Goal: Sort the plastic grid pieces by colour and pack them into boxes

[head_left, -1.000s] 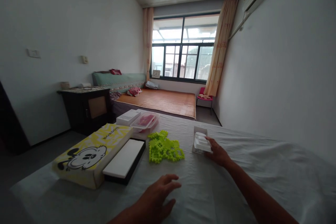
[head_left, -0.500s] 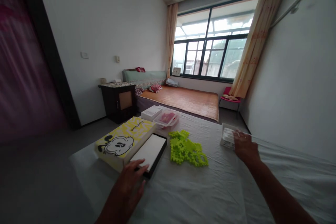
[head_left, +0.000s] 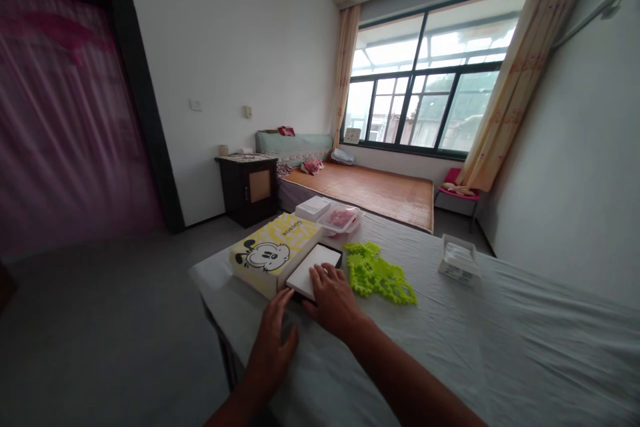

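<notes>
My right hand [head_left: 334,297] lies on the white face of a long black-edged box [head_left: 311,271], its fingers stretched over the surface and its thumb by the near right edge. At the near left end of that box is my left hand [head_left: 275,333], fingers extended and thumb apart, fingertips at the corner. A yellow and white shoebox-like carton [head_left: 273,257] with a cartoon dog stands directly left of the black-edged box. On the right, bright green interlocking plastic pieces [head_left: 377,273] lie in a flat cluster.
A clear plastic container with pink contents [head_left: 341,219] and a white box [head_left: 313,207] stand behind the carton. To the right sits a small transparent-topped box [head_left: 459,259]. Everything rests on a cloth-covered table [head_left: 425,347]. Beyond are a bed [head_left: 370,187] and a dark cabinet [head_left: 249,190].
My right hand has left the small transparent-topped box at the right and come across to the black-edged box. My left hand has shifted to its near corner. The view has turned left.
</notes>
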### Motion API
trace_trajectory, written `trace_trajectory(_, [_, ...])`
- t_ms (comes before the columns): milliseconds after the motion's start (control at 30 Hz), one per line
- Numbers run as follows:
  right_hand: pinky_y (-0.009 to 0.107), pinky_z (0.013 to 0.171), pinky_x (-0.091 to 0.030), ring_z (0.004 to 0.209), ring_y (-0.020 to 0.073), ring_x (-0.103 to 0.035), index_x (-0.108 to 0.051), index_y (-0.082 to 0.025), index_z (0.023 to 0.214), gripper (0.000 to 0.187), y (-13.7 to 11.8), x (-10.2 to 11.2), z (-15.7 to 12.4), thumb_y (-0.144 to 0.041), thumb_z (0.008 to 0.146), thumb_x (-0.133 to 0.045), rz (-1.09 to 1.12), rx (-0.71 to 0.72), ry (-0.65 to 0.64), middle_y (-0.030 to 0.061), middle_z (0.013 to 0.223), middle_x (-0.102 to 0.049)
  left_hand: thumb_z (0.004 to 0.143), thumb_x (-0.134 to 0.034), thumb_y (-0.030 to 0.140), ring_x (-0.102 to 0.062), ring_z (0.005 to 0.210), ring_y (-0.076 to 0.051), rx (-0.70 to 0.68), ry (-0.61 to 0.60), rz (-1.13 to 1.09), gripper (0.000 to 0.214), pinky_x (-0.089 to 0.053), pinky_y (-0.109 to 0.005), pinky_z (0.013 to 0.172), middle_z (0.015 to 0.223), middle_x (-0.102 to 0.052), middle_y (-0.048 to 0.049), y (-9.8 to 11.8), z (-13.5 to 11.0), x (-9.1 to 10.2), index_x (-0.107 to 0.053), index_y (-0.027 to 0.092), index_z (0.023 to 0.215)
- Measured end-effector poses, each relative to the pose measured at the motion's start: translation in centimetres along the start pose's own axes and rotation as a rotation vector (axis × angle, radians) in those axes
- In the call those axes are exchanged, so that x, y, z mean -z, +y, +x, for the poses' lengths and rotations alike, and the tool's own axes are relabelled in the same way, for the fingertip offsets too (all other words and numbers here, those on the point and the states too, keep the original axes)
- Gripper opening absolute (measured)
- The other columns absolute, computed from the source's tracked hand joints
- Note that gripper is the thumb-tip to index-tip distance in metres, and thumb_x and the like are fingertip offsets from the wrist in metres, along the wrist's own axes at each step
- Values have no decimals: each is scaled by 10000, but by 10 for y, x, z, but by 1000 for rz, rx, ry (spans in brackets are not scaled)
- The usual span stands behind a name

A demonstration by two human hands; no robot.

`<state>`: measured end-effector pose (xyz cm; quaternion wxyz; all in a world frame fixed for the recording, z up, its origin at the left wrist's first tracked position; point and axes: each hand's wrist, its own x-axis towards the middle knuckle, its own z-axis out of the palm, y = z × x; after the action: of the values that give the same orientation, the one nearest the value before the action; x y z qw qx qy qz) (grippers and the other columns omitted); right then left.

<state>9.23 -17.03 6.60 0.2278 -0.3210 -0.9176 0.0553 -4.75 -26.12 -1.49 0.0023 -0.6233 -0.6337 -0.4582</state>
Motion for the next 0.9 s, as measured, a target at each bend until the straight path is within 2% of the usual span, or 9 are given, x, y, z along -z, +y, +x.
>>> trace_trajectory(100, [410,934,-431,1130,306,-529,-568,-268,1199,455,1,-5,5,-276,744,-571,-9,-16,-14,48,1229,-600,845,-431,219,-349,1309,-256,31,-19,-9,506,-313,-475,1078,1389,-405,-111,-4,-1,0,-377,197,1348])
trace_trajectory(167, [370,921,-443,1120,279,-539,-570,-259,1185,389,4,-4,4,-269,801,-505,-14,-10,0,50,1213,-611,842,-427,211,-304,1334,-253,29,-34,-3,544,-285,-475,1091,1424,-352,-122,-6,-1,-4,-324,186,1376])
trace_trajectory(300, [348,896,-452,1107,258,-546,-531,-218,1212,365,13,4,-4,-246,872,-402,-40,-13,5,78,1218,-605,799,-491,250,-201,1376,-270,32,-37,32,687,-246,-478,1099,1471,-253,-159,-4,3,-20,-210,144,1417])
trace_trajectory(367, [348,872,-458,1064,245,-572,-517,-193,1212,358,19,10,-8,-231,892,-362,-16,-48,33,100,1174,-625,744,-565,293,-177,1379,-300,85,-66,59,780,-247,-486,1088,1477,-229,-180,0,8,-30,-204,128,1415])
trace_trajectory(533, [313,759,-467,880,221,-643,-517,-161,1125,356,44,39,-20,-292,934,-246,116,-248,288,115,967,-678,606,-694,435,-187,1365,-347,266,-157,148,1027,-275,-454,1052,1491,-138,-208,21,29,-46,-155,122,1422])
trace_trajectory(667, [289,625,-445,744,231,-663,-513,-181,1026,372,78,69,-45,-413,928,-238,184,-390,409,89,781,-681,592,-695,497,-298,1304,-348,311,-111,211,1053,-329,-422,1005,1424,-251,-182,35,45,-53,-142,156,1421])
trace_trajectory(767, [282,613,-445,750,236,-672,-498,-203,971,375,108,83,-73,-475,914,-246,259,-442,484,75,744,-671,633,-671,427,-406,1210,-312,275,-35,223,926,-376,-408,967,1289,-362,-144,42,47,-53,-213,171,1396])
trace_trajectory(900, [288,619,-467,753,237,-684,-471,-208,941,368,146,90,-109,-515,893,-273,370,-524,583,96,800,-680,645,-653,306,-437,1145,-279,82,54,217,792,-383,-426,979,1186,-384,-84,60,44,-35,-310,219,1354])
